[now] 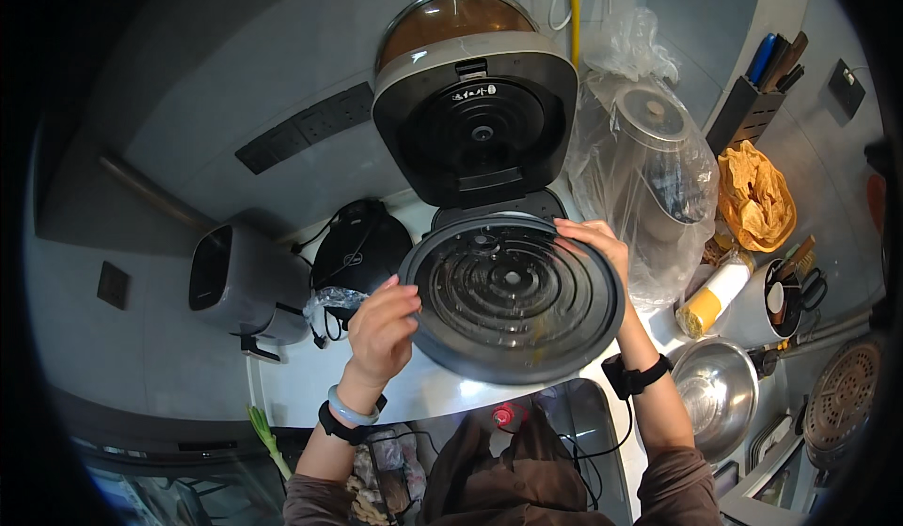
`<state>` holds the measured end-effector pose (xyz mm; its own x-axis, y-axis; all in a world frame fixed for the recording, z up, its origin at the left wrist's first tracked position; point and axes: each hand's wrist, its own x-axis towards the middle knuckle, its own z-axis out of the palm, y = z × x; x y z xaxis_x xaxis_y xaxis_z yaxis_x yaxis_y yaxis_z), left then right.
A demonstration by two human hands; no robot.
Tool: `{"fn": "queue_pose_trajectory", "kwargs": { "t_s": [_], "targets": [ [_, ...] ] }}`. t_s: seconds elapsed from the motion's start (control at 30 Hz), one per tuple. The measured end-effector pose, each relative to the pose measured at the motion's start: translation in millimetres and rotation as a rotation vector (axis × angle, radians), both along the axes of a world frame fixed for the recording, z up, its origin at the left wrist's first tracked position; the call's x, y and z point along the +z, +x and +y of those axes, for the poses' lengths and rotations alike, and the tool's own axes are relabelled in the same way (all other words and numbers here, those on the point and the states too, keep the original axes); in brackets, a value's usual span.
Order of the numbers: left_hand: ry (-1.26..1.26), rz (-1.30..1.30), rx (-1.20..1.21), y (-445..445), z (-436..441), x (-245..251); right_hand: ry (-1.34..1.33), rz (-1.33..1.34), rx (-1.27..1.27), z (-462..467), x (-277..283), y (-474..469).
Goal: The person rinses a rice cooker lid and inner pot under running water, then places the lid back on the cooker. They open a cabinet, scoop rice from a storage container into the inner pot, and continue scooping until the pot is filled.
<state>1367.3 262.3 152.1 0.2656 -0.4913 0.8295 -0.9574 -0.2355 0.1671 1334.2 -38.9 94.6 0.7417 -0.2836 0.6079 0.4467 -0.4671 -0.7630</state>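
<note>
A round dark inner lid (518,300) with concentric ridges and a rubber rim, wet with droplets, is held up before me. My left hand (388,321) grips its left edge. On its upper right edge lies my right hand (600,244), thumb and fingers around the rim. Just behind the disc stands a rice cooker with its dark lid (480,138) raised; the cooker's body is mostly hidden by the disc. A bracelet and a black strap circle my left wrist, and a black strap with a small box is on my right.
An air fryer (247,286) and a black appliance (363,247) stand left. At right are a plastic-covered appliance (656,173), a knife block (748,113), a yellow basket (790,219), a utensil holder (751,307) and a steel bowl (716,399). The white counter's front edge (451,409) is near me.
</note>
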Motion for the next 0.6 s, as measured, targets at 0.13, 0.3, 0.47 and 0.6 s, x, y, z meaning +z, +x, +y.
{"fn": "queue_pose_trajectory", "kwargs": {
  "t_s": [0.13, 0.3, 0.47, 0.6],
  "targets": [
    [-0.24, 0.494, 0.222, 2, -16, 10, 0.371, 0.365, 0.08, -2, 5, 5],
    [-0.481, 0.995, 0.078, 21, -25, 21, 0.528, 0.291, 0.185, -4, 12, 22],
    [-0.503, 1.231, 0.11, 10, -19, 17, 0.397, 0.378, 0.098, -6, 7, 34],
    [-0.601, 1.389, 0.151, 6, -13, 3, 0.236, 0.282, -0.076, 3, 11, 26]
  ]
}}
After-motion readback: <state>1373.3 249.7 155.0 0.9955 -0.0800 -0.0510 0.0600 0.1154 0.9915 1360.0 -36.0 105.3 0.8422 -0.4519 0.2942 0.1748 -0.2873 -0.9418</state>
